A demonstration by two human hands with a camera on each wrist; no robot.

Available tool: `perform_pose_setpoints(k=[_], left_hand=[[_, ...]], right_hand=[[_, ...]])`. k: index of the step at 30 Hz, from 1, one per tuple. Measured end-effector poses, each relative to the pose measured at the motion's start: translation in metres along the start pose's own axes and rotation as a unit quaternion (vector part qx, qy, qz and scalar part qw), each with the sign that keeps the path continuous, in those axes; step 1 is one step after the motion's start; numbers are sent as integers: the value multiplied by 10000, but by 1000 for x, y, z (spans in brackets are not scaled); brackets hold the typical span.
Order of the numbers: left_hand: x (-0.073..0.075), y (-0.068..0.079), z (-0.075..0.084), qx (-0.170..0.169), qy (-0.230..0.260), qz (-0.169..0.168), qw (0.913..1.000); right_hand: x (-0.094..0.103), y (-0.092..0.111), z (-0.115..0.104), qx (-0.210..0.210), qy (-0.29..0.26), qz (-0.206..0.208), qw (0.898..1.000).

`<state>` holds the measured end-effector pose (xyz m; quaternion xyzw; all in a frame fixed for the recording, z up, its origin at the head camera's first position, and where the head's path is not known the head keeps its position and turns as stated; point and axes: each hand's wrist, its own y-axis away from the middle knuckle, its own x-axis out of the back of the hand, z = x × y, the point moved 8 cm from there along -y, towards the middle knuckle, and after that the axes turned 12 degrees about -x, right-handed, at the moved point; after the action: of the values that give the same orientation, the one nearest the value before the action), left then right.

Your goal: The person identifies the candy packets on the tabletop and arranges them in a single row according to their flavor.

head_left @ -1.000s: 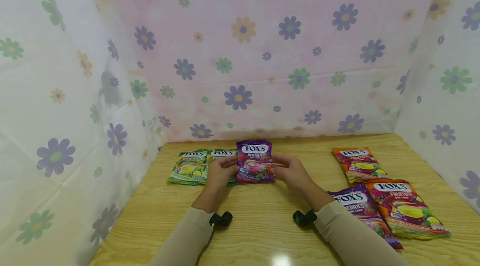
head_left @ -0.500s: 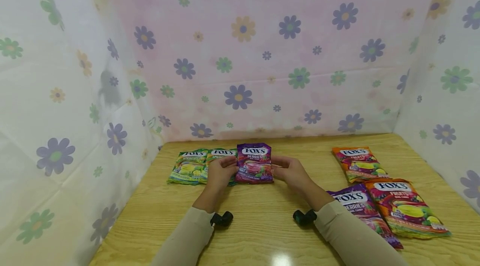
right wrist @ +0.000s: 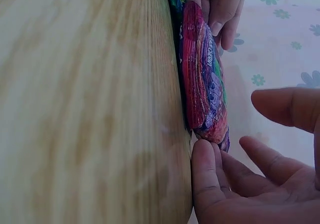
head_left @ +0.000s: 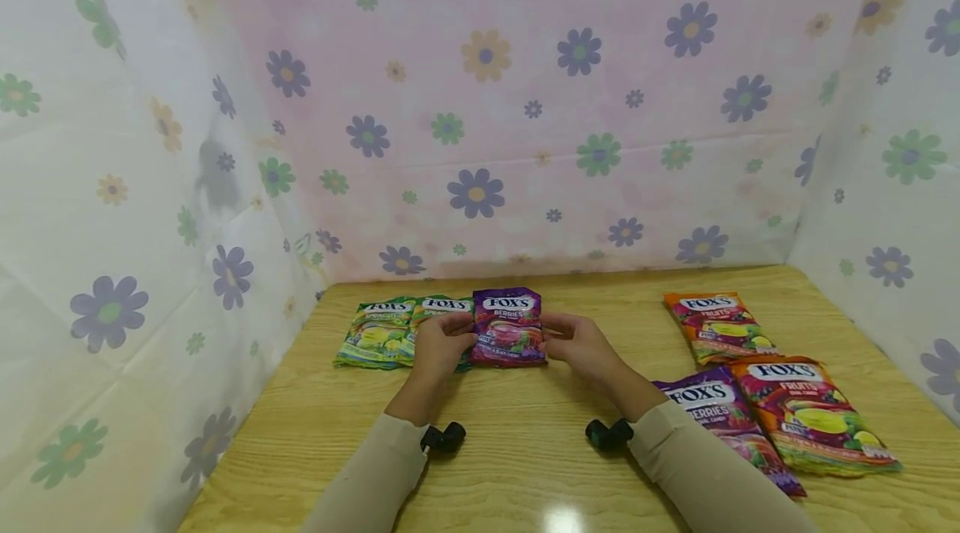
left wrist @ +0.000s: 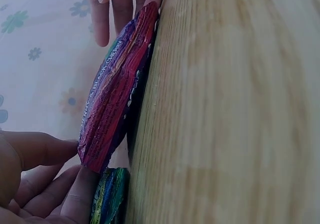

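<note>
A purple Fox's Berries candy bag (head_left: 508,329) lies between my two hands near the back of the table, its front facing up. On its left edge my left hand (head_left: 441,341) pinches the bag, thumb above and fingers below, as the left wrist view shows. My right hand (head_left: 585,341) is at the opposite edge. In the right wrist view its fingertips (right wrist: 203,156) touch the bag's end, while the thumb (right wrist: 275,106) stays apart from it. Just left of the purple bag lies a green Springtea bag (head_left: 431,324), partly covered by my left hand.
Another green bag (head_left: 375,337) lies at the far left of the row. On the right are an orange Fruits bag (head_left: 720,329), a second orange bag (head_left: 813,416) and another purple bag (head_left: 723,416), partly behind my right sleeve. Flowered cloth (head_left: 525,141) walls the wooden table.
The purple bag's top edge has come down slightly, so the bag lies lower between my hands. Both hands have stayed nearly in place. The other bags have not moved.
</note>
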<state>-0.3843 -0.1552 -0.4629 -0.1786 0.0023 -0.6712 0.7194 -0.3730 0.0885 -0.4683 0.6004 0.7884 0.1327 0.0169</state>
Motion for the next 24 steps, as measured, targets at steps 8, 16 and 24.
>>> perform_pose_setpoints(k=[8,16,24], left_hand=[[3,0,4,70,-189,66,9998],[4,-1,4,60,-276,15,9996],[5,-2,1,117,-355,56,9993]], right_hand=[[-5,0,-1,181,391,-336,9985],[-7,-4,1,291,613,-494,9965],[-8,-2,0,270,683,-544,9958]])
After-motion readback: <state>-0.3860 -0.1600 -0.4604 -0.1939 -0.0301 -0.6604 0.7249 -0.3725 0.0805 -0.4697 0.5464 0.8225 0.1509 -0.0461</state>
